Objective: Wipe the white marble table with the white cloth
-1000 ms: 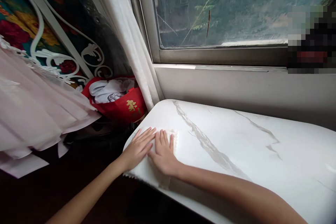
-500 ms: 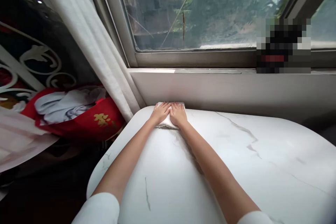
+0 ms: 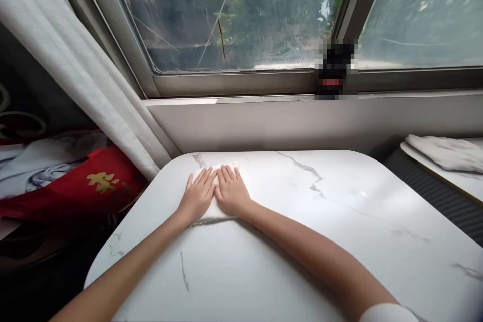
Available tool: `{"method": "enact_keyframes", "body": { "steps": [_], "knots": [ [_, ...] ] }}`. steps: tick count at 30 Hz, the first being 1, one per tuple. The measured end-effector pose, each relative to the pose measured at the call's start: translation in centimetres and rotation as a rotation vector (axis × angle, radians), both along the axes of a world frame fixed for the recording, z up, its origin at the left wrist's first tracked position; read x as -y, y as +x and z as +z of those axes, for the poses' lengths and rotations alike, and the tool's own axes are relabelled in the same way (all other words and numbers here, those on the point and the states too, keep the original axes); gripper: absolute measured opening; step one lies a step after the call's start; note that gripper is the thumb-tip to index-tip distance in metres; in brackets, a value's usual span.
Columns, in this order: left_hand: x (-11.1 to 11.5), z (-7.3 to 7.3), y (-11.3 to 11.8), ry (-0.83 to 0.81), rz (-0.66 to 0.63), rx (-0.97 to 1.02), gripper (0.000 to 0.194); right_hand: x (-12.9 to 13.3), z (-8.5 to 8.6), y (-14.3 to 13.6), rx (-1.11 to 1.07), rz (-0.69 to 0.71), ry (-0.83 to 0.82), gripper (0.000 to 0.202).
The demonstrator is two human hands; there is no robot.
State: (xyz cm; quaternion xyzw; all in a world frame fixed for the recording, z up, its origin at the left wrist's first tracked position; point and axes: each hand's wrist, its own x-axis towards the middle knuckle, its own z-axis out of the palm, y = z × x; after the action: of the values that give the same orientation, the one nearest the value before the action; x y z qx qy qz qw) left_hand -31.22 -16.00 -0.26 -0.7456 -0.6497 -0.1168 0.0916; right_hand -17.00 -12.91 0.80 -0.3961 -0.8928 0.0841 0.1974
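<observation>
A white cloth [image 3: 218, 209] lies flat on a white marble-patterned table [image 3: 234, 271], toward its far left part. Both palms press down on it side by side. My left hand [image 3: 198, 193] rests on the cloth's left part, fingers stretched forward and thumb out to the side. On the right part lies my right hand [image 3: 232, 192], its fingers extended and slightly apart. The hands touch or nearly touch at the cloth's middle. Its near edge shows below them, its far corner beyond the right fingertips.
A low wall [image 3: 264, 126] and a window [image 3: 241, 20] stand behind the table. At the left hang a white curtain [image 3: 75, 60] and a red bag [image 3: 75, 186] holding pale fabric. Folded white cloth [image 3: 445, 153] lies on a surface at the right.
Both hands and the cloth have moved back from the table's far edge, nearer to me. The view has turned right, bringing the folded white cloth into sight.
</observation>
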Motion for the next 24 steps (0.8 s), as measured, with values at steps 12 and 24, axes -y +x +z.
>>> {"method": "enact_keyframes", "body": {
  "steps": [12,24],
  "knots": [
    [15.5,-1.0,8.6,0.063,-0.192,0.084,0.069,14.4,1.2,11.3,-0.010,0.209,-0.194,0.056],
    [-3.4,0.5,9.1,-0.109,-0.080,0.121,0.049,-2.1,0.5,7.9,0.080,-0.124,-0.081,0.055]
  ]
}}
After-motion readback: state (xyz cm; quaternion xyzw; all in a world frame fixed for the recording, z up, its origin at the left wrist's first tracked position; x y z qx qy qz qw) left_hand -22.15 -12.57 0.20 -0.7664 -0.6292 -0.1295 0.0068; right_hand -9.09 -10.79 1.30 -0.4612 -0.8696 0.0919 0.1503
